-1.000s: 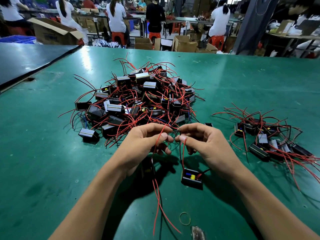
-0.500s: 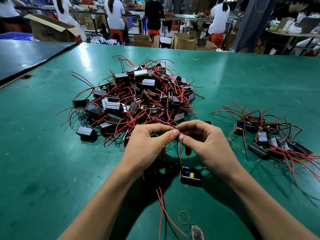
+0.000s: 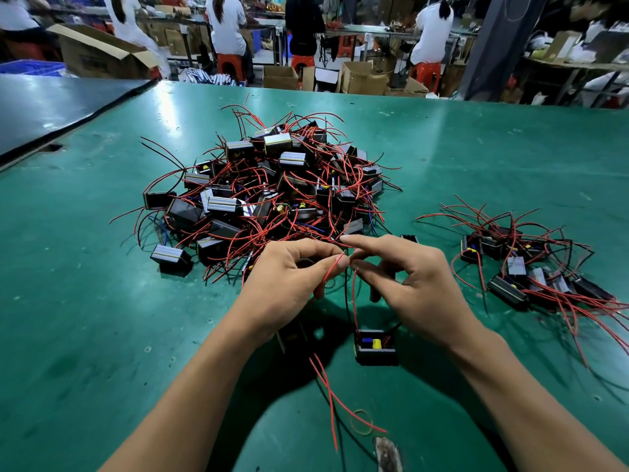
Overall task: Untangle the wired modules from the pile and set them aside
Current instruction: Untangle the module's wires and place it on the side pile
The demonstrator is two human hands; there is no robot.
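Wired module [image 3: 376, 347] flat on the green bench [image 3: 102, 318] below two hands, open face up, long axis left to right, one red lead [image 3: 354, 301] rising to the fingertips. Left hand [image 3: 289, 281] in a pinching grip on another red wire [image 3: 332, 269], right hand [image 3: 418, 287] pinching the lead, forefinger now straightened, curled a half-second earlier. One large pile [image 3: 272, 192] behind, one smaller cluster [image 3: 531, 267] at right.

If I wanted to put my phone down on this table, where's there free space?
The green table is bare left of the left hand, nearer than the big pile, and in the strip between that pile and the smaller group. Crowded below the right hand: a module, red wires, a rubber band.
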